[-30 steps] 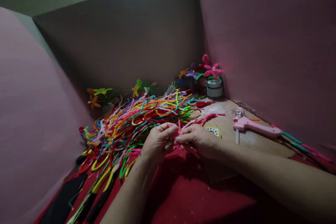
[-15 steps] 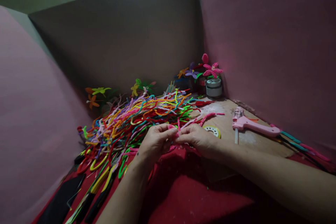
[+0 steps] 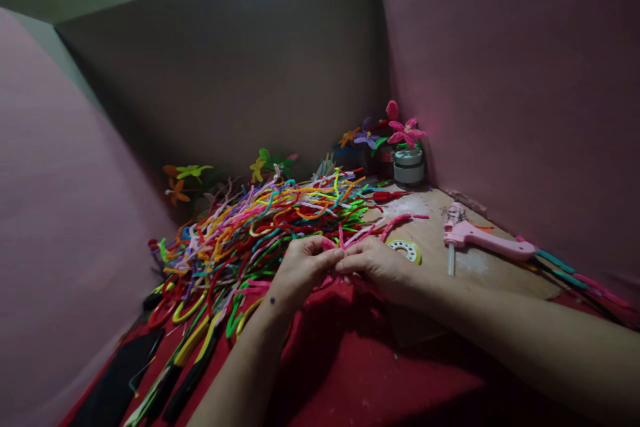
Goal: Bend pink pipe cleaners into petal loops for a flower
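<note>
My left hand [image 3: 306, 270] and my right hand [image 3: 375, 265] meet fingertip to fingertip over the front edge of the work area. Both are closed in a pinch on a pink pipe cleaner [image 3: 341, 235], whose fuzzy ends stick out above and between the fingers. The part gripped is mostly hidden by my fingers and thumbs. Just behind and left of my hands lies a big heap of multicoloured pipe cleaners [image 3: 280, 207]. Beside my right hand a roll of tape [image 3: 406, 251] with a yellow rim lies flat.
A pink glue gun [image 3: 493, 240] rests on the board [image 3: 425, 213] at right. Pipe-cleaner flowers stand behind, one in a grey-white jar [image 3: 409, 167]. Yellow-and-black-handled pliers [image 3: 187, 353] and a dark flat object [image 3: 117, 380] lie on the red cloth [image 3: 350, 373] at left.
My left hand has shifted slightly right, and its thumb now sits closer to my right fingertips. Both hands keep their pinch on the pink pipe cleaner.
</note>
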### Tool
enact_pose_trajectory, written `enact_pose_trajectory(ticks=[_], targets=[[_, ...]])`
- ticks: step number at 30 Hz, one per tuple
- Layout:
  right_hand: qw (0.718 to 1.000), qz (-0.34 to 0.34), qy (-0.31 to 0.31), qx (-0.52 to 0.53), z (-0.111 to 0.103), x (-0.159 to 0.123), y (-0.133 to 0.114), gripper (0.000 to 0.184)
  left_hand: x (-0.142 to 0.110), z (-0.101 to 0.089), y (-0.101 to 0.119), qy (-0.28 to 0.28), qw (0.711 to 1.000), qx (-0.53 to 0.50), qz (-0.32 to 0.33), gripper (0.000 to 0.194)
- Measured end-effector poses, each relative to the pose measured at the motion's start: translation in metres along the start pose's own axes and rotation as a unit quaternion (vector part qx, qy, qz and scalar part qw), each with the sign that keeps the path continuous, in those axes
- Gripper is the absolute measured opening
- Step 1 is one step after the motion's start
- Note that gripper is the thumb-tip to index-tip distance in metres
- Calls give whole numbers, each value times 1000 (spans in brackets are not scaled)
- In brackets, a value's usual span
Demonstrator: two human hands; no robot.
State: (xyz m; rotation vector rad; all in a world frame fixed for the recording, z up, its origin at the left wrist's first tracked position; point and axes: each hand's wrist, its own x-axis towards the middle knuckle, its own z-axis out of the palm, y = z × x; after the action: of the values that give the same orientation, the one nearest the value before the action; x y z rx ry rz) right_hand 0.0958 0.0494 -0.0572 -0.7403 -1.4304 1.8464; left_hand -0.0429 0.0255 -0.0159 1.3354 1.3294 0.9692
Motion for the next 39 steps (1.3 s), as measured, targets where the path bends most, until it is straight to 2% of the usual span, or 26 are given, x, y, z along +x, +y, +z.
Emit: enact_pose_trajectory(ticks=[3,9,14,18,20,24,26,34,39], targets=[[1000,5,6,-16,0,0,-2,17,0,-3,-1,18,999,-35,15,26],[999,12,8,-34,1,-1,-4,22,1,-3,-1,106,993,34,39,24],[999,29,9,-41,2,-3,-8,21,3,4,-6,106,994,-23,8,27],[998,35,18,-45,3,-4,-10,20,2,5,-5,128,991,-40,20,26],[999,36,20,-35,3,-3,-9,19,1,1,-5,97,993,-60,11,27],[999,27,17,-23,1,-1,-5,18,4,-8,-9,-30,990,-136,-35,26],[1000,25,7,-10,0,0,-3,18,5,-9,-11,-63,988,-133,-45,24],[998,45,-11,32,3,-4,-6,13,2,-4,-7,-64,995,-49,-58,29],[995,78,-14,52,5,-6,-8,11,1,-7,-6,-94,994,17,-50,34]])
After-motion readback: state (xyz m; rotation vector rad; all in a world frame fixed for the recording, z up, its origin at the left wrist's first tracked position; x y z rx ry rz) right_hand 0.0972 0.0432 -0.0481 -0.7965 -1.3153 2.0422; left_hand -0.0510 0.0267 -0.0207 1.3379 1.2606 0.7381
